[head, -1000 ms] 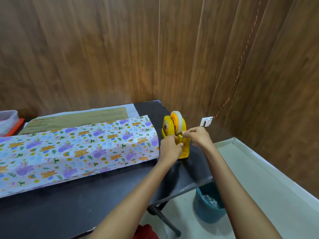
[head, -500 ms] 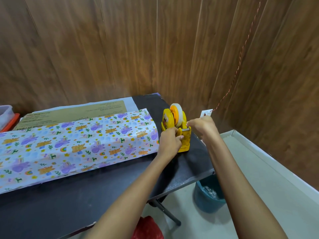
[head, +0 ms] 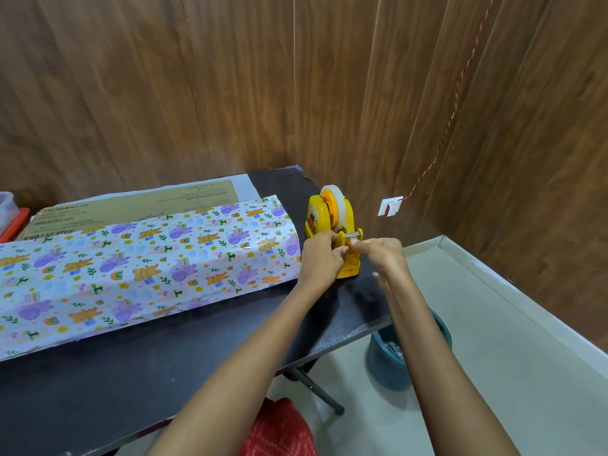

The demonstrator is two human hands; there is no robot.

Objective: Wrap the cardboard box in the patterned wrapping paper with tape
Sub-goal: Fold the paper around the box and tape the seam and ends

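Patterned wrapping paper (head: 141, 261) with bears and purple elephants lies folded over the long cardboard box (head: 131, 205), whose brown printed top shows behind it. At the table's right end stands a yellow tape dispenser (head: 332, 225) with a white tape roll. My left hand (head: 320, 258) grips the dispenser's front. My right hand (head: 378, 255) pinches at the tape end by the cutter; the tape itself is too thin to make out.
The black table (head: 164, 357) ends just right of the dispenser. A teal bin (head: 394, 360) stands on the floor under that corner. Wood-panelled walls close in behind and to the right. A red and white container (head: 10, 215) sits at the far left.
My right hand has drawn back from the roll toward me, down past the cutter. My left hand has stayed on the dispenser.
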